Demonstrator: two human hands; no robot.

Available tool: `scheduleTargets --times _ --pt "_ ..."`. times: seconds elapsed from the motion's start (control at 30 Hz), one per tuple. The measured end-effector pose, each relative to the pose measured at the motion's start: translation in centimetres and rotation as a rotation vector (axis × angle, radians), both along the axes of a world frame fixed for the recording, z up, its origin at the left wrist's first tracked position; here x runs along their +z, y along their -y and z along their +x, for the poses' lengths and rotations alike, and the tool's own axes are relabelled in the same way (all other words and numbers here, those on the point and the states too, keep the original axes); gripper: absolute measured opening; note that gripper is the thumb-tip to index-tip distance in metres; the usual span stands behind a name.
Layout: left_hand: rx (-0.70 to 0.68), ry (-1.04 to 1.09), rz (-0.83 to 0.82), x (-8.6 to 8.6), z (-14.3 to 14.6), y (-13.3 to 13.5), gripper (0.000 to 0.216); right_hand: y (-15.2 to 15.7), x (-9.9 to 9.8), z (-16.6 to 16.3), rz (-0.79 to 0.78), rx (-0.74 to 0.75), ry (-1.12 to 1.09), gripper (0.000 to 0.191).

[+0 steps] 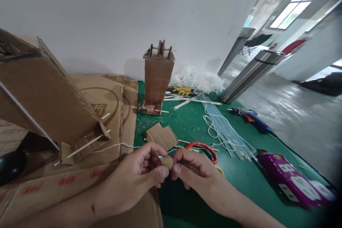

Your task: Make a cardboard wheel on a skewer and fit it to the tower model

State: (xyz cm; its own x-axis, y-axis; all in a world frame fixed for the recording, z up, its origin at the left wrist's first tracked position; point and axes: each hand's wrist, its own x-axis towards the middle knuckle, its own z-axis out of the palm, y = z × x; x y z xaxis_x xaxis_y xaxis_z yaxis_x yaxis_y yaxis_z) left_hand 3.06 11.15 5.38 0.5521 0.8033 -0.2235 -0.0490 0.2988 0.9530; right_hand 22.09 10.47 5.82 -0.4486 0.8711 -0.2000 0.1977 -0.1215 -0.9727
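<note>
Your left hand (136, 178) and right hand (196, 172) meet low in the middle of the view, and between them sits a small round cardboard disc (168, 162). Your left thumb and forefinger are curled in close and pinch its left edge; your right fingers (184, 156) are bent tight and press on its right edge, so both hands are closed on the one piece. A thin stick or tube end shows just left of the disc between your left fingers, too small to name.

Just beyond your right fingers lies a red scissor handle (204, 146) on the green mat (187, 124), and just past your left fingertips is a flat corrugated cardboard scrap (161, 136). A white string (117, 146) runs off to the left of your left fingers to the big slanted cardboard piece (48, 96) with sticks through its lower edge.

Right of your right hand, near the mat's edge, is a purple power strip (288, 178). Farther out, a bundle of clear glue sticks (224, 130) and white cord lie on the mat, with a blue glue gun (251, 117) beyond. Farthest, straight ahead of your fingers, stands an upright cardboard tower (157, 78).
</note>
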Motion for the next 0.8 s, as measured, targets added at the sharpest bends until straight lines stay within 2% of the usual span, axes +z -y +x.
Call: scheduleTargets --times 0.2,0.53,0.73,0.8 --pt "0.006 -0.034 0.016 0.5 0.3 0.1 0.029 0.3 0.1 0.4 0.095 -0.043 0.035 0.027" --pt "0.003 -0.052 0.011 0.7 -0.1 0.1 0.027 -0.1 -0.5 0.2 0.060 -0.067 0.043 0.023" --pt "-0.007 -0.101 0.037 1.0 0.2 0.1 0.025 0.2 -0.7 0.0 0.110 -0.078 0.061 0.022" --pt "0.002 -0.130 0.054 1.2 0.3 0.1 0.022 0.0 -0.3 0.2 0.141 -0.032 0.113 0.023"
